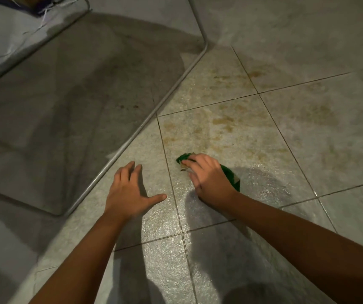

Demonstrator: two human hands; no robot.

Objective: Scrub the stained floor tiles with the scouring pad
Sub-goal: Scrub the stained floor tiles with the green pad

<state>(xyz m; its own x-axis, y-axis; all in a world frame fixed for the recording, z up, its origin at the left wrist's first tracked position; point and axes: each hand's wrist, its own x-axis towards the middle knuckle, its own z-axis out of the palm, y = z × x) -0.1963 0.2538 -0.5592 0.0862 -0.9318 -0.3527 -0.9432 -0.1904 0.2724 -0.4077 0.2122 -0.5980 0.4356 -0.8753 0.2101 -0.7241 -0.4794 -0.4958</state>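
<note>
Right hand [209,178] presses down on the green scouring pad [231,175] at frame centre, fingers curled over it; left hand [130,191] rests spread on the floor tiles [253,132]. The pad looks soft and light, best gripped flat across its top.

Two bare hands are in view, the left hand [130,191] and the right hand [209,178], with one green scouring pad [231,174] between them and the floor. The floor tiles [253,137] number about eight, whole or cut off. One metal strip [154,115] edges the floor.
</note>
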